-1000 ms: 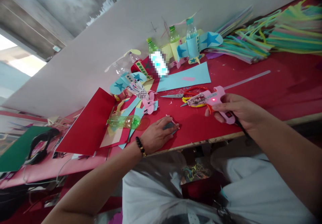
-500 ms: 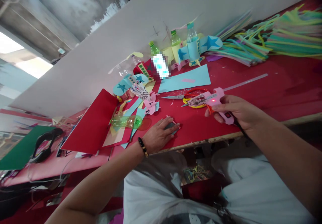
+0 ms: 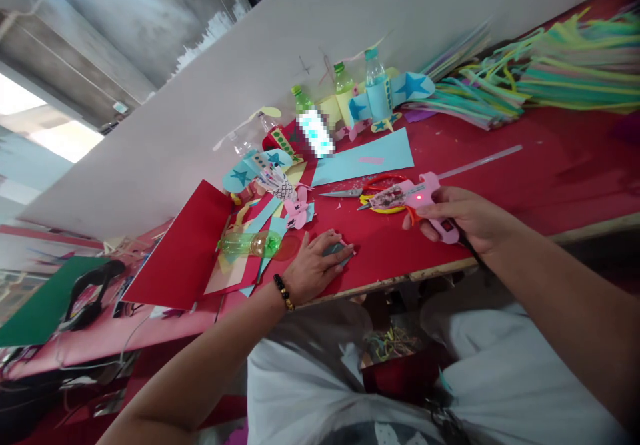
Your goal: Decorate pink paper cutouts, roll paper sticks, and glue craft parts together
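Observation:
My right hand [image 3: 457, 215] is closed around a pink hot glue gun [image 3: 436, 206], whose red light is on. Its nozzle end points left over the table. Beneath that end lie scissors with yellow handles [image 3: 393, 210], partly covered, and scissors with red handles [image 3: 345, 193]. My left hand [image 3: 317, 266] rests on the red table near its front edge, fingers curved around a small flat dark grey piece [image 3: 336, 249] with a pale pink edge. The fingers hide part of that piece. Beyond it sits a pink paper cutout [image 3: 298, 210] with dark stars.
A green plastic bottle [image 3: 250, 243] lies on paper sheets to the left, beside a red board [image 3: 175, 251]. Bottles decorated with paper [image 3: 379, 95] stand along the wall. A light blue sheet [image 3: 370, 158], a glue stick [image 3: 483, 161] and bundled pipe cleaners [image 3: 575, 75] lie further back.
The view has shifted slightly. My right hand and the glue gun sit a little further left in the picture; the left hand stays on the grey piece.

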Demonstrator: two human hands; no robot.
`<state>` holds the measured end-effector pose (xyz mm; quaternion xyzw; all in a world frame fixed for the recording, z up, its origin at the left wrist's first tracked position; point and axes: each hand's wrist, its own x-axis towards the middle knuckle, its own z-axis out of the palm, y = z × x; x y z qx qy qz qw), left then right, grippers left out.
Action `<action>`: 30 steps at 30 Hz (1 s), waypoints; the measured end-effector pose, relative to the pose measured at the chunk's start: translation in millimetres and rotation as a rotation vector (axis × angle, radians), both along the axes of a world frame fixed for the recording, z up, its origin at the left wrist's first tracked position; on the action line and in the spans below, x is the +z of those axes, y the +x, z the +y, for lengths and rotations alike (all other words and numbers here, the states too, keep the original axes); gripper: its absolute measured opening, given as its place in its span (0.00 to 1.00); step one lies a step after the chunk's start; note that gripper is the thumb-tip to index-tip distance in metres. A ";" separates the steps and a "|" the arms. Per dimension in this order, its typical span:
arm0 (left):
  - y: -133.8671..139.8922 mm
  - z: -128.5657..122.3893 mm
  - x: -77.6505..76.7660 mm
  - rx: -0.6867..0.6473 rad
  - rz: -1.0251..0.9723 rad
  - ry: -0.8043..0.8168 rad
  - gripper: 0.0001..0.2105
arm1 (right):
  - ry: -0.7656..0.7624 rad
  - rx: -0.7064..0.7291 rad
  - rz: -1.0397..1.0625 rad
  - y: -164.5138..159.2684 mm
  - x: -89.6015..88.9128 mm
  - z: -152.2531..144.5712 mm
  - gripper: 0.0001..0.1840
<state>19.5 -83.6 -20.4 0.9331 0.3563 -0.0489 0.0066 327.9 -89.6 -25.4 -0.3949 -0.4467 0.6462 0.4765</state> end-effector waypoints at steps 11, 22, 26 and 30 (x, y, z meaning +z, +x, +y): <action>-4.9 2.1 -5.1 -0.009 0.007 -0.014 0.23 | -0.022 0.020 0.011 1.9 -2.2 1.8 0.08; -0.8 0.3 -2.5 0.016 -0.010 -0.009 0.22 | -0.016 -0.002 -0.025 -0.2 2.5 -1.2 0.08; 0.9 0.5 -1.2 0.001 -0.002 0.010 0.21 | 0.026 0.006 -0.043 1.1 -1.2 -0.8 0.08; 2.9 2.6 1.5 -0.002 -0.001 -0.008 0.20 | 0.025 0.007 -0.039 1.9 -5.0 0.3 0.08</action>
